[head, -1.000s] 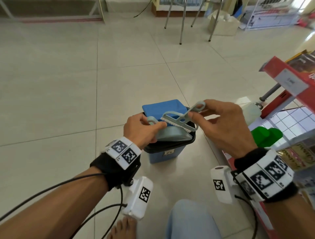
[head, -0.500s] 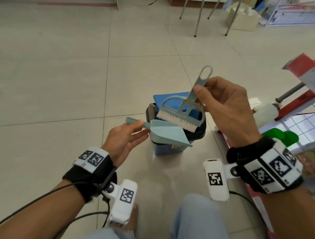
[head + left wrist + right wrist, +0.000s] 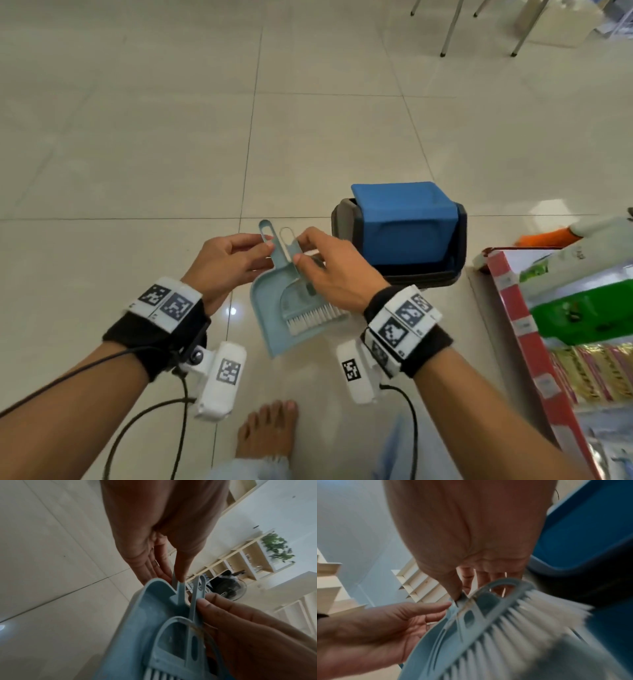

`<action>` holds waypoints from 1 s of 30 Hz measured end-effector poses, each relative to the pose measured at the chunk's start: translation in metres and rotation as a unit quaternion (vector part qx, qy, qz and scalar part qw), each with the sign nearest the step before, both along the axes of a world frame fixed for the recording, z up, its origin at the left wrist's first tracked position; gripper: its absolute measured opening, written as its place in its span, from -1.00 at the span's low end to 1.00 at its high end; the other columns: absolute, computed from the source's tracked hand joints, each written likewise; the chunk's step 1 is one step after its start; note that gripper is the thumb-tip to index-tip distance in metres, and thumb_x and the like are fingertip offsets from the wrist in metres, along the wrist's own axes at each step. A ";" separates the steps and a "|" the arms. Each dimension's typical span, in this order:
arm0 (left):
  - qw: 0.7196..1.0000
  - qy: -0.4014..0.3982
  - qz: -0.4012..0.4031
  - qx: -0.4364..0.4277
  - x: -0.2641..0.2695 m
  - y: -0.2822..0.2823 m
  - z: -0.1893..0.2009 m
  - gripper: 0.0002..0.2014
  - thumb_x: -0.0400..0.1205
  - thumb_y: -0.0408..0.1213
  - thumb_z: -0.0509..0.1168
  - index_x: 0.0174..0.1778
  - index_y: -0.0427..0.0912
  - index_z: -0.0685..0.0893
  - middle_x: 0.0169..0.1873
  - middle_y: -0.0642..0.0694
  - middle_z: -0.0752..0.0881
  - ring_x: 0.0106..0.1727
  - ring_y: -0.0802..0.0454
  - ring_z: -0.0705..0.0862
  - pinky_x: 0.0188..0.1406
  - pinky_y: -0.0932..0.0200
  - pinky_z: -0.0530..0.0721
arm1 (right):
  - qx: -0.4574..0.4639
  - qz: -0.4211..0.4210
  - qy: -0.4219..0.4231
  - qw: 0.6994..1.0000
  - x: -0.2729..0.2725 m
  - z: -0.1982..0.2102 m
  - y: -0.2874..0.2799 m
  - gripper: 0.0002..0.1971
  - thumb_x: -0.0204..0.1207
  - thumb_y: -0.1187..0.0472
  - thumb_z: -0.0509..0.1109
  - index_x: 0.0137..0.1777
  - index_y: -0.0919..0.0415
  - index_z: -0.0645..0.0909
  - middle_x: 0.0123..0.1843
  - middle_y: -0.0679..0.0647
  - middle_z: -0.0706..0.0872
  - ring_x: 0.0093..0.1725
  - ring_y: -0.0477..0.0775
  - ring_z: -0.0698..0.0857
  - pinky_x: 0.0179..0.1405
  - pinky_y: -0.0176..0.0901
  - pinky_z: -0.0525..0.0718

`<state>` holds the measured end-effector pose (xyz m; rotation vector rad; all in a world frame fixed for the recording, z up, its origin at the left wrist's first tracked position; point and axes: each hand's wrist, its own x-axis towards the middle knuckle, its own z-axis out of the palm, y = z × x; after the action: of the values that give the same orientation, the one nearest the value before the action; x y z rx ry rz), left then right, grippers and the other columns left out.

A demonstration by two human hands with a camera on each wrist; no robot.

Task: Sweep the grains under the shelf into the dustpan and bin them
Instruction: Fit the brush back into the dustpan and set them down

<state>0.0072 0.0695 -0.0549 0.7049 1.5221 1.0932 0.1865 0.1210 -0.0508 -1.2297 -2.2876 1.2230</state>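
Here dustpan (image 3: 270, 308) handle sits pinched in left hand (image 3: 226, 263).

A brush (image 3: 310, 303) lies inside a dustpan (image 3: 270, 308), their handles side by side. A bin (image 3: 399, 236) stands behind and to the right; a shelf (image 3: 534, 342) runs along the far right.

Your left hand (image 3: 164, 534) reaches down from the top, thumb and fingers pinching the thin handle of the pale blue dustpan (image 3: 137, 635). Your right hand (image 3: 248, 635) comes in from the lower right, fingers on the handle of the brush (image 3: 193, 615), which lies inside the pan, white bristles at the bottom edge. Behind are floor tiles (image 3: 51, 574), wooden shelves (image 3: 248, 558), a plant (image 3: 278, 547) and a fan (image 3: 229, 588)
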 end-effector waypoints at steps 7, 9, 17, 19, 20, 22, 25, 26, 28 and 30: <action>0.992 0.046 0.090 -0.078 -0.016 0.028 -0.090 -0.80 0.57 -0.29 0.49 0.06 -0.30 0.81 0.00 -0.25 0.85 0.01 -0.09 0.84 0.04 0.06 0.81 | -0.098 -0.090 -0.006 0.991 -0.032 -0.096 0.014 -0.86 0.68 -0.02 0.26 0.10 0.01 0.52 -0.03 0.06 0.75 -0.15 0.05 0.75 -0.18 0.02 0.79; 0.986 0.086 0.083 -0.117 -0.019 0.031 -0.118 -0.74 0.57 -0.21 0.49 0.08 -0.29 0.83 0.07 -0.24 0.83 0.16 -0.18 0.78 0.29 -0.11 0.71 | -0.113 -0.160 0.005 0.981 -0.042 -0.123 0.020 -0.87 0.68 0.03 0.28 0.10 0.05 0.53 -0.03 0.03 0.74 -0.14 0.04 0.75 -0.13 0.08 0.81; 0.977 0.144 0.024 -0.152 -0.022 0.049 -0.181 -0.88 0.60 -0.11 0.42 -0.14 -0.05 0.80 0.07 -0.19 0.81 0.14 -0.15 0.73 0.24 0.04 0.65 | -0.125 -0.240 0.004 0.963 -0.069 -0.197 0.054 -0.84 0.66 0.17 0.32 0.14 0.19 0.64 0.02 0.07 0.75 0.06 0.17 0.74 0.11 0.12 0.74; 0.973 0.162 0.010 -0.162 -0.023 0.058 -0.188 -0.60 0.61 -0.09 0.41 0.30 -0.22 0.74 0.33 -0.20 0.72 0.39 -0.16 0.65 0.38 0.07 0.54 | -0.112 -0.252 0.006 0.961 -0.071 -0.205 0.061 -0.83 0.64 0.18 0.34 0.13 0.21 0.67 0.04 0.08 0.77 0.08 0.14 0.74 0.13 0.06 0.72; 0.971 0.168 0.010 -0.172 -0.024 0.061 -0.190 -0.46 0.61 -0.08 0.41 0.48 -0.25 0.61 0.44 -0.19 0.64 0.49 -0.14 0.57 0.47 0.09 0.46 | -0.104 -0.259 0.008 0.960 -0.071 -0.209 0.065 -0.82 0.63 0.18 0.35 0.13 0.22 0.68 0.05 0.09 0.78 0.08 0.12 0.73 0.11 0.03 0.72; 0.968 0.171 0.013 -0.181 -0.025 0.066 -0.196 -0.39 0.62 -0.08 0.40 0.57 -0.25 0.50 0.47 -0.15 0.61 0.52 -0.12 0.51 0.51 0.09 0.40 | -0.083 -0.267 0.005 0.960 -0.072 -0.217 0.070 -0.81 0.63 0.18 0.36 0.13 0.24 0.70 0.08 0.12 0.80 0.07 0.09 0.73 0.02 -0.12 0.67; 0.969 0.159 0.019 -0.188 -0.023 0.069 -0.206 -0.65 0.64 -0.16 0.37 0.31 -0.20 0.66 0.21 -0.08 0.70 0.40 -0.15 0.55 0.40 0.10 0.46 | -0.037 -0.266 -0.026 0.963 -0.074 -0.226 0.077 -0.78 0.64 0.17 0.36 0.13 0.30 0.72 0.12 0.18 0.80 0.07 0.12 0.73 0.04 -0.10 0.69; 0.969 0.150 0.024 -0.193 -0.022 0.069 -0.207 -0.67 0.65 -0.19 0.36 0.30 -0.21 0.66 0.25 -0.13 0.67 0.45 -0.17 0.54 0.47 0.03 0.47 | -0.021 -0.261 -0.049 0.964 -0.076 -0.227 0.078 -0.77 0.64 0.17 0.36 0.12 0.31 0.73 0.12 0.22 0.79 0.09 0.18 0.73 0.11 0.01 0.72; 0.970 0.138 0.027 -0.196 -0.020 0.070 -0.207 -0.70 0.67 -0.27 0.31 0.31 -0.24 0.64 0.34 -0.22 0.60 0.53 -0.23 0.49 0.51 -0.11 0.49 | 0.003 -0.251 -0.103 0.963 -0.079 -0.228 0.080 -0.75 0.64 0.15 0.34 0.11 0.32 0.73 0.12 0.28 0.76 0.11 0.28 0.71 0.16 0.17 0.69; 0.971 0.136 0.032 -0.192 -0.019 0.070 -0.208 -0.70 0.68 -0.30 0.28 0.32 -0.26 0.62 0.24 -0.16 0.64 0.47 -0.18 0.52 0.49 -0.13 0.50 | 0.006 -0.253 -0.135 0.958 -0.081 -0.227 0.078 -0.74 0.66 0.14 0.33 0.18 0.30 0.71 0.17 0.29 0.71 0.16 0.31 0.67 0.21 0.17 0.66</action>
<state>-0.0122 0.1391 -0.2626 0.5529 1.9342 0.7339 0.1057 0.1994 -0.2774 -1.9226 -1.9443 0.8944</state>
